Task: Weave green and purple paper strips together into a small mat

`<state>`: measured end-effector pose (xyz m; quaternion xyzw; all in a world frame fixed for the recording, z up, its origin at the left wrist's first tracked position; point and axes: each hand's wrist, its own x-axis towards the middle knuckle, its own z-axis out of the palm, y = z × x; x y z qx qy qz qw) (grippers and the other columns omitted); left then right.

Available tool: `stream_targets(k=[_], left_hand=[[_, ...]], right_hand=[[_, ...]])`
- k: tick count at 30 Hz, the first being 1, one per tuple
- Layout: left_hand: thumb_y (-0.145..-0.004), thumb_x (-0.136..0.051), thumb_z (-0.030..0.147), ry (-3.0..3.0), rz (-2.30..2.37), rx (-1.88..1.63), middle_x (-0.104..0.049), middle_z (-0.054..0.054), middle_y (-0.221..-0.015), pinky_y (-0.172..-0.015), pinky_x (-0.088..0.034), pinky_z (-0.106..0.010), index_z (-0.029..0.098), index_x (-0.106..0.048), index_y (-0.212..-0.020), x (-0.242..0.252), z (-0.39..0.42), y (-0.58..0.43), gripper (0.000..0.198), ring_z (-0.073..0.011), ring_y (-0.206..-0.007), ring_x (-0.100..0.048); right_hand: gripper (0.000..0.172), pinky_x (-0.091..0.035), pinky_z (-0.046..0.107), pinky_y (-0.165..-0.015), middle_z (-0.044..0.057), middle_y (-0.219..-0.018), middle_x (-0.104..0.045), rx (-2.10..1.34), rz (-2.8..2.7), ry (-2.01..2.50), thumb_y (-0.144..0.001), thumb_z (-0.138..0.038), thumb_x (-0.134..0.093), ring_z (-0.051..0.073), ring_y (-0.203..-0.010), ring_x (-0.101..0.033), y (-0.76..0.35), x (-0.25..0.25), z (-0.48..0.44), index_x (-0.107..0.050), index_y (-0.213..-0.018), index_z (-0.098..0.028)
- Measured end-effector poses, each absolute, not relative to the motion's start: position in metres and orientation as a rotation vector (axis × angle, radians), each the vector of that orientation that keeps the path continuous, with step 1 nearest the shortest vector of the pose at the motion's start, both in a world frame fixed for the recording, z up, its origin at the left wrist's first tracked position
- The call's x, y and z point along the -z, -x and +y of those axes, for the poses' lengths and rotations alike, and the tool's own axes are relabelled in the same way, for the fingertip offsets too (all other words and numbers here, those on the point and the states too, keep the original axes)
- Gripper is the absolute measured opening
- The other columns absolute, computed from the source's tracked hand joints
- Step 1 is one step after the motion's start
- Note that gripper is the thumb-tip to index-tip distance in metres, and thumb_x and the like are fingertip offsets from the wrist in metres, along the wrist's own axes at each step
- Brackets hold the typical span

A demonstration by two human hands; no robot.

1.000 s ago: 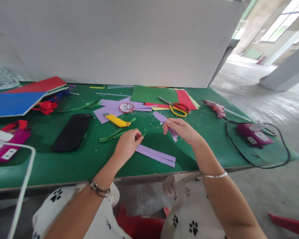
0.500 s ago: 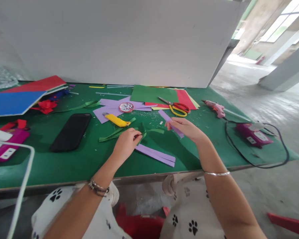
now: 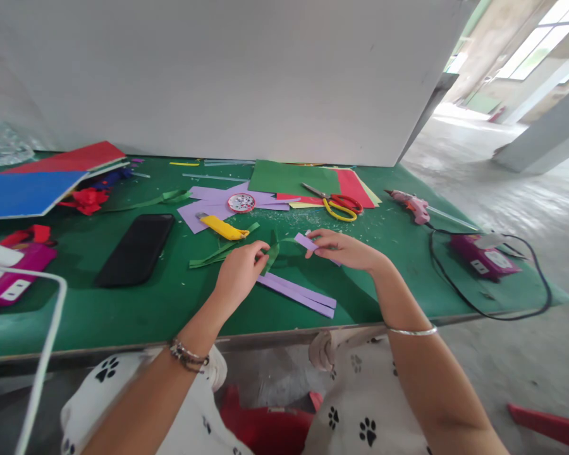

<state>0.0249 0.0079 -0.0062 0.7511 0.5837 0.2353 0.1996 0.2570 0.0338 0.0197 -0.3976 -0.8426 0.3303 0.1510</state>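
Observation:
My left hand (image 3: 241, 268) is closed in a pinch on a thin green paper strip (image 3: 271, 254) just above the green table (image 3: 137, 309). My right hand (image 3: 344, 249) pinches a short purple paper strip (image 3: 306, 241), held close to the green strip. Two long purple strips (image 3: 298, 294) lie flat on the table below both hands. More green strips (image 3: 218, 254) lie to the left of my left hand.
A yellow box cutter (image 3: 222, 228), a round dish of beads (image 3: 241, 203), purple sheets, red-and-yellow scissors (image 3: 337, 205) and green and red paper lie behind. A black phone (image 3: 136, 249) is left; a pink glue gun (image 3: 410, 205) and black cable (image 3: 483, 313) right.
My right hand has lowered and moved left, bringing the purple strip from a raised tilt down to the green strip. My left hand has lifted the green strip slightly and stayed closed.

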Motion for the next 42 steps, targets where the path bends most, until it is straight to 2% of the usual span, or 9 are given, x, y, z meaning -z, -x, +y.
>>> stream_targets(k=[7, 14, 21, 31, 42], left_hand=[[-0.078, -0.051, 0.017, -2.082, 1.6, -0.641, -0.068, -0.002, -0.08, -0.052, -0.04, -0.021, 0.02, -0.059, -0.081, 0.006, 0.008, -0.024, 0.009, -0.0129, -0.055, -0.061], [-0.08, -0.049, 0.019, -2.082, 1.582, -0.624, -0.066, -0.001, -0.073, -0.051, -0.039, -0.022, 0.019, -0.058, -0.078, 0.006, 0.009, -0.024, 0.009, -0.0125, -0.052, -0.058], [-0.08, -0.049, 0.022, -2.1, 1.602, -0.606, -0.066, -0.001, -0.072, -0.051, -0.035, -0.023, 0.018, -0.059, -0.078, 0.005, 0.008, -0.024, 0.01, -0.0131, -0.052, -0.056], [-0.08, -0.049, 0.022, -2.082, 1.611, -0.581, -0.066, -0.001, -0.071, -0.052, -0.035, -0.023, 0.018, -0.059, -0.078, 0.005, 0.009, -0.024, 0.011, -0.0132, -0.053, -0.057], [-0.081, -0.049, 0.022, -2.08, 1.59, -0.582, -0.064, 0.0, -0.069, -0.052, -0.035, -0.023, 0.017, -0.058, -0.077, 0.007, 0.009, -0.024, 0.011, -0.0124, -0.052, -0.055]], right_hand=[[0.024, -0.046, 0.031, -0.073, 0.008, -0.111, -0.055, -0.781, -2.369, 1.076, -0.086, -0.026, -0.044, 0.018, -0.095, -0.055, -0.254, -0.016, 0.034, -0.067, -0.087, -0.021], [0.024, -0.046, 0.036, -0.083, 0.009, -0.105, -0.057, -0.556, -2.333, 0.981, -0.084, -0.018, -0.044, 0.018, -0.096, -0.056, -0.247, -0.016, 0.033, -0.068, -0.087, -0.021], [0.027, -0.048, 0.037, -0.08, 0.009, -0.109, -0.055, -0.512, -2.384, 0.987, -0.079, -0.01, -0.044, 0.019, -0.093, -0.057, -0.248, -0.012, 0.033, -0.068, -0.084, -0.02], [0.027, -0.05, 0.036, -0.078, 0.01, -0.106, -0.056, -0.478, -2.375, 1.023, -0.08, -0.01, -0.044, 0.017, -0.088, -0.06, -0.256, -0.016, 0.031, -0.068, -0.085, -0.02], [0.029, -0.05, 0.037, -0.078, 0.011, -0.106, -0.056, -0.279, -2.348, 1.023, -0.081, -0.01, -0.042, 0.018, -0.09, -0.058, -0.255, -0.007, 0.034, -0.068, -0.088, -0.019]])
